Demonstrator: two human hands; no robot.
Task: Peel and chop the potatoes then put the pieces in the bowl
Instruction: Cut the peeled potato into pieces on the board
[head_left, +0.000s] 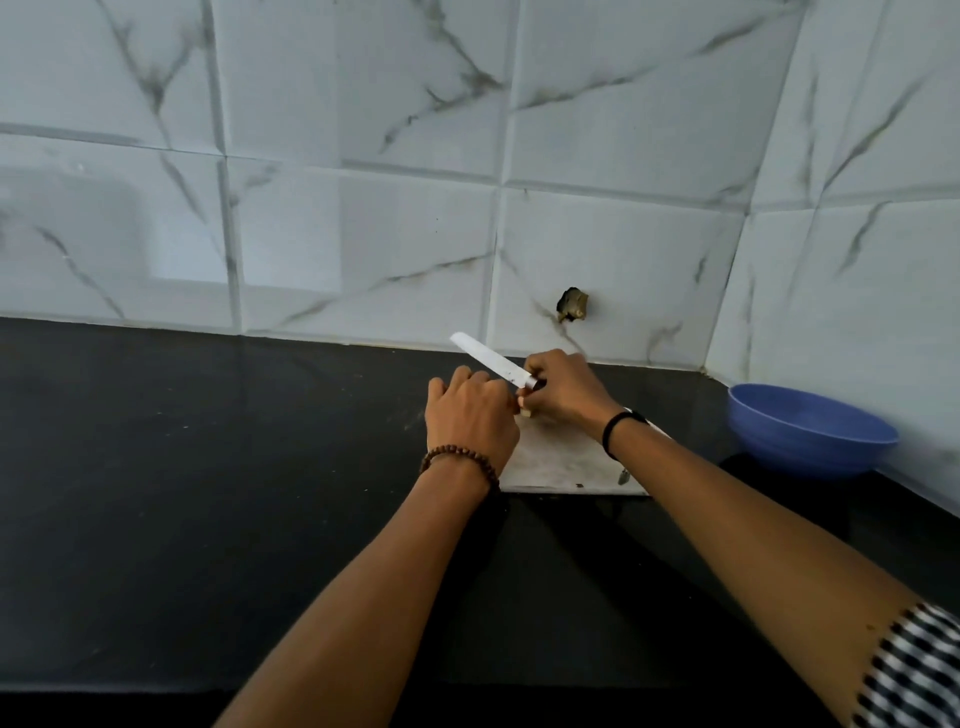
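Right hand (563, 392) has a tight grip on the knife (491, 359), blade lifted off the chopping board (561, 462). Left hand (470, 415) shows only knuckles, so I cannot tell its grip; it is likely pinning what gets cut.

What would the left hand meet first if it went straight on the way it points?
Most likely the blade of the knife, held by the right hand and crossing just beyond the knuckles of the left hand; depth is unclear.

White marble-veined wall tiles (415, 234) meet a black countertop (182, 493).
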